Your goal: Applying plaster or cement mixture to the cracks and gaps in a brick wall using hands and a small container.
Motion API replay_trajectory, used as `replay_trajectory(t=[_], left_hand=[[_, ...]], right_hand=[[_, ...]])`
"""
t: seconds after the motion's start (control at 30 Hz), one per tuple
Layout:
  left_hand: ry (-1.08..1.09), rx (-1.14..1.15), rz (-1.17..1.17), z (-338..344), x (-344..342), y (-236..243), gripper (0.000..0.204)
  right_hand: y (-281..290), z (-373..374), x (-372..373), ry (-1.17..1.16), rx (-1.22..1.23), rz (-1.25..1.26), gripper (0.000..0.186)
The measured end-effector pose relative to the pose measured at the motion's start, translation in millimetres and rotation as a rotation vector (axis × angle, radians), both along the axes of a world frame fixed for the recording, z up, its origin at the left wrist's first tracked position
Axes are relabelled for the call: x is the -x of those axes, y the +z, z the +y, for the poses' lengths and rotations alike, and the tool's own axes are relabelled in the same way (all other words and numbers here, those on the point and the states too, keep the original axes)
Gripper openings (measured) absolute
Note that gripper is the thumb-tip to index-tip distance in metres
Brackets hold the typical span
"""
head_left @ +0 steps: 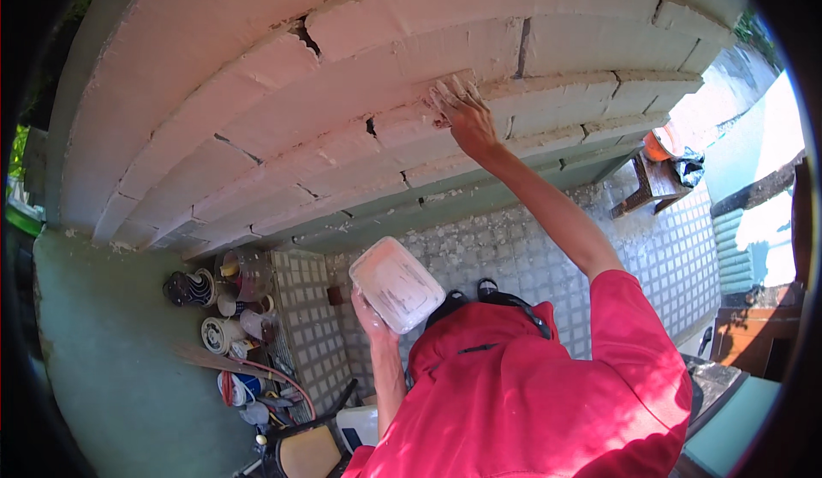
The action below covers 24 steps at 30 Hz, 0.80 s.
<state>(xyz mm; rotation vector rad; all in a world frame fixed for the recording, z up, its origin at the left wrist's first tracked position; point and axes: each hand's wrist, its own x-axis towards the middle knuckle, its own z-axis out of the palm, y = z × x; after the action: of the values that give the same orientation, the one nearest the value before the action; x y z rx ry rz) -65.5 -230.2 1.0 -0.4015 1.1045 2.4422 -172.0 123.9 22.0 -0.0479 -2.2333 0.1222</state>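
My left hand (371, 311) grips a rectangular plastic tub (396, 283) by its left side, at waist height. Pale plaster with darker streaks coats the tub. With the arm stretched up and forward, my right hand (465, 116) is at the block wall (360, 92), along a ledge between two courses. White plaster smears its fingers, which press on a flat, pale, straight-edged tool (465, 76) lying against the wall. Most of that tool is hidden under the hand. Around it the wall is plastered, with dark gaps at several joints.
Buckets (221, 334) and jars crowd the lower left, beside a wooden board (214, 360) and a red hose (295, 384). A small wooden stool (655, 182) stands at the right near an orange bucket (658, 146). White crumbs dot the tiled floor (548, 230). A chair (310, 454) is close behind my left arm.
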Motion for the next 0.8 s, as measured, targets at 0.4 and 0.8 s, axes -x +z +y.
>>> replay_trajectory(t=[0.4, 0.8], left_hand=[[0.004, -0.023, -0.02, 2.7, -7.2, 5.7, 0.044], [-0.055, -0.035, 0.01, -58.3, 37.8, 9.1, 0.043]], right_hand=[[23.2, -16.0, 32.4, 0.003, -0.134, 0.05, 0.053], [70.9, -37.1, 36.8, 0.014, -0.103, 0.165, 0.052]])
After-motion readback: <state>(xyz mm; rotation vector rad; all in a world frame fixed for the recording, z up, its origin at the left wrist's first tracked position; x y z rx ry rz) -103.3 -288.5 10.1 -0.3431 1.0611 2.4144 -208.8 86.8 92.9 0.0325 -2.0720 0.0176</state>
